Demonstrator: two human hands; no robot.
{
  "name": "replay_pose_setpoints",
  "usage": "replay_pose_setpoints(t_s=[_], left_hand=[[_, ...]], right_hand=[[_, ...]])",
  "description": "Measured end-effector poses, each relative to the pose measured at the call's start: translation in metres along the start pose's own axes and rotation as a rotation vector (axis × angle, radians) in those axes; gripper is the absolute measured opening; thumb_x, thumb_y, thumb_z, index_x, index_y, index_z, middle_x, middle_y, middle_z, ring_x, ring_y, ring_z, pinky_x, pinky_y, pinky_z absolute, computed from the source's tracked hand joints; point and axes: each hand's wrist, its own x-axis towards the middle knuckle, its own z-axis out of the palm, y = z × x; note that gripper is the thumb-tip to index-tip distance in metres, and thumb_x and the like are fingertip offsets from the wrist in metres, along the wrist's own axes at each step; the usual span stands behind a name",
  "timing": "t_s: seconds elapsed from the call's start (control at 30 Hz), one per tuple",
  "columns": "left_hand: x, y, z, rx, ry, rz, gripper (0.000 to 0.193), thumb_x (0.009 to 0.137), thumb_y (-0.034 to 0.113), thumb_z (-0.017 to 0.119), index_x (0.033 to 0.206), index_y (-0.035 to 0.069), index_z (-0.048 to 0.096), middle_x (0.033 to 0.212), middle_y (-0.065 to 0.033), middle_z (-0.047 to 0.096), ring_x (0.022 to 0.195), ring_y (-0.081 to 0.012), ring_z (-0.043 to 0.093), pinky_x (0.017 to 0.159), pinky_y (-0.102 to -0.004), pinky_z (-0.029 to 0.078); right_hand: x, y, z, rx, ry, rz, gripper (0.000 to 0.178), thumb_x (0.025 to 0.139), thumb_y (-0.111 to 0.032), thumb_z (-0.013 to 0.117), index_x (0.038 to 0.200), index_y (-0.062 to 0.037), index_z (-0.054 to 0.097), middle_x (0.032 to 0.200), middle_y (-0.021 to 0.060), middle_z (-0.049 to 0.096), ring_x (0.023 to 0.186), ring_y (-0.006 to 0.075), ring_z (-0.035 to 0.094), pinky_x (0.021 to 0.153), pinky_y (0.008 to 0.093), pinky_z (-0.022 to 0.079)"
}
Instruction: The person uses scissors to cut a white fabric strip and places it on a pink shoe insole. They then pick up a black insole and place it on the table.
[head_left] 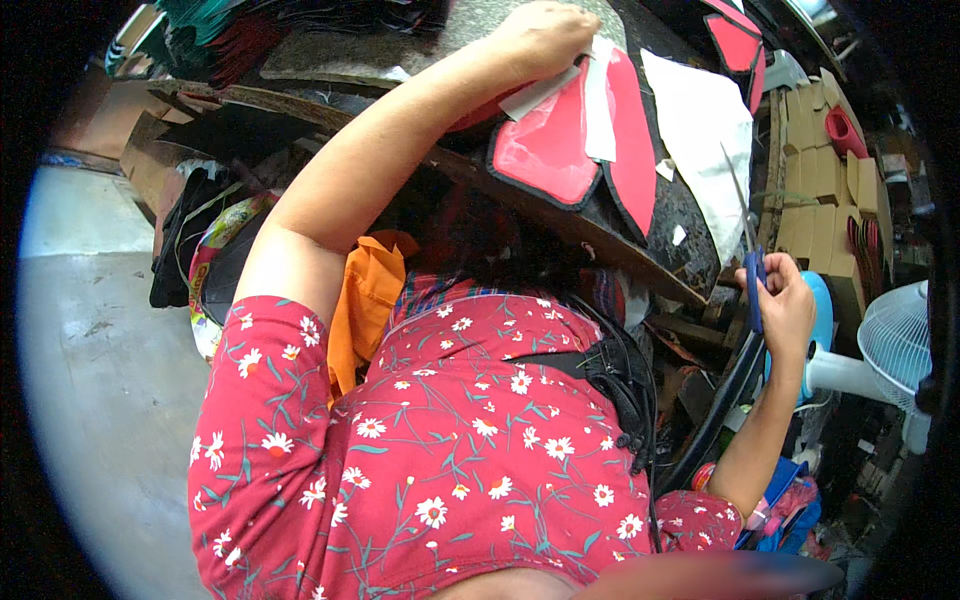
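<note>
On the worktable lies a red fabric piece (pixel 545 150) with black edging, in two pointed lobes. A narrow white strip (pixel 599 100) runs down over it, and a shorter pale strip (pixel 540 94) lies slantwise beside it. My left hand (pixel 548 40) reaches across to the far end, its fingers closed at the top of the white strip; the fingertips are partly hidden. Off the table's right edge, my right hand (pixel 785 305) grips scissors (pixel 755 290) by their dark blue handles. Their blades point away from me, over the edge of a white sheet (pixel 705 140).
More red black-edged pieces (pixel 735 45) lie at the far right. Stacked dark material (pixel 270 40) sits at the far left. Cardboard boxes (pixel 815 170) and a white fan (pixel 895 345) stand to the right. Orange cloth (pixel 370 295) hangs below the table edge.
</note>
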Motion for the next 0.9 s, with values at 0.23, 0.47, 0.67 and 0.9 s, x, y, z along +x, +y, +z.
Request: replay_pose_setpoints(t_s=[0.23,0.47,0.67,0.9], left_hand=[[-0.02,-0.002,-0.069,-0.899,0.185,-0.312,0.023,0.098,0.017,0.04,0.088,0.002,0.054,0.063,-0.0046,0.053,0.057,-0.0138,0.052,0.052,-0.0301,0.043],[-0.092,0.107,-0.127,-0.808,-0.433,0.469,0.049,0.072,0.008,0.078,0.117,0.007,0.06,0.124,-0.0123,0.056,0.115,-0.0322,0.057,0.097,-0.0411,0.05],[-0.09,0.115,-0.086,-0.355,-0.245,0.283,0.06,0.075,0.02,0.079,0.13,0.009,0.057,0.137,-0.011,0.054,0.128,-0.0307,0.05,0.105,-0.0418,0.045],[-0.09,0.078,-0.078,-0.195,-0.149,0.289,0.039,0.084,0.014,0.068,0.123,0.01,0.063,0.131,-0.0074,0.061,0.124,-0.0285,0.054,0.104,-0.0407,0.045]], right_hand=[[0.008,0.02,0.018,0.398,-0.034,0.055,0.022,0.087,-0.015,0.079,0.091,-0.0049,0.06,0.07,-0.0067,0.057,0.061,-0.0005,0.045,0.053,0.0185,0.033],[0.019,0.027,0.03,0.721,-0.009,0.08,0.019,0.092,-0.015,0.074,0.098,-0.0056,0.058,0.073,-0.0047,0.058,0.061,0.0029,0.05,0.054,0.0183,0.037],[0.023,0.057,0.041,0.864,0.124,0.158,0.023,0.092,-0.02,0.074,0.101,-0.0055,0.058,0.08,0.0011,0.066,0.068,0.0056,0.058,0.062,0.0188,0.045],[0.019,0.097,0.065,0.895,0.101,0.203,0.031,0.094,-0.019,0.071,0.113,-0.0032,0.052,0.108,0.0129,0.072,0.072,0.0075,0.06,0.063,0.0196,0.048]])
